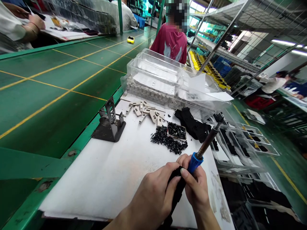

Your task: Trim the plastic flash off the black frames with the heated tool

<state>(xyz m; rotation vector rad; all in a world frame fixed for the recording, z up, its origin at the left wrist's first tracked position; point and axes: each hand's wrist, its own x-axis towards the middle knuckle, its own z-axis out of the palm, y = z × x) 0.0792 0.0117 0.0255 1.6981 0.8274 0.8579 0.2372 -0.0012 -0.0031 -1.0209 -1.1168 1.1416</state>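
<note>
- Left hand (pixel 153 195) curled shut around a black strip (pixel 176 191)
- Right hand (pixel 195 188) wrapped around the blue grip of one soldering iron (pixel 194 162), tip angled away
- White table (pixel 107 182) runs left of both hands to its green-framed edge
- One small tray (pixel 177 131) holds black parts; a loose pile (pixel 168 142) touches it
- Stacked clear plastic trays (pixel 153 72) lie beyond

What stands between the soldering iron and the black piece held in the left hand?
Nothing visible: the soldering iron sits in the right hand beside the black piece in the left hand, its tip pointing away.
</note>
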